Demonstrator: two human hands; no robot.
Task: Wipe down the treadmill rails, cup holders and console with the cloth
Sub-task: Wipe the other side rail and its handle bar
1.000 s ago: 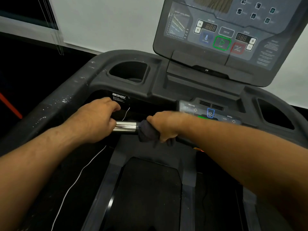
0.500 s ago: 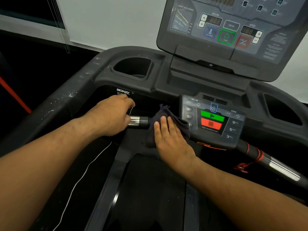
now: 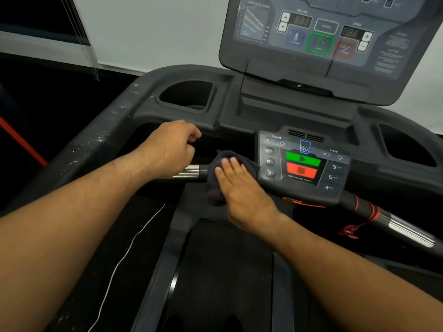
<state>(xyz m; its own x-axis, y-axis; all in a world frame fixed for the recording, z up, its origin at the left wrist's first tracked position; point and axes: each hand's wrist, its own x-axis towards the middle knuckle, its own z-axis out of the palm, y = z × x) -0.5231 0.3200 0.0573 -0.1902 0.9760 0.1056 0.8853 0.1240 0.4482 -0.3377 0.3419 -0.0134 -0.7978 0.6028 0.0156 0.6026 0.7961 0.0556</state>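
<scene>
Right fingers (image 3: pixel 233 167) flat on cloth (image 3: pixel 213 188) beside keypad (image 3: pixel 302 164) edge; left fingers (image 3: pixel 189 135) curled, grasp unclear.

A pale wall (image 3: pixel 155 27) is filling the background, evenly lit. At the upper left a dark window (image 3: pixel 36 15) is showing, with thin blind cords (image 3: pixel 80 39) hanging before it. Below, the floor (image 3: pixel 48 97) is lying in shadow, a red stripe (image 3: pixel 21 140) slanting across it.

Head camera, looking forward-down, close over treadmill console (image 3: pixel 304 164).
</scene>
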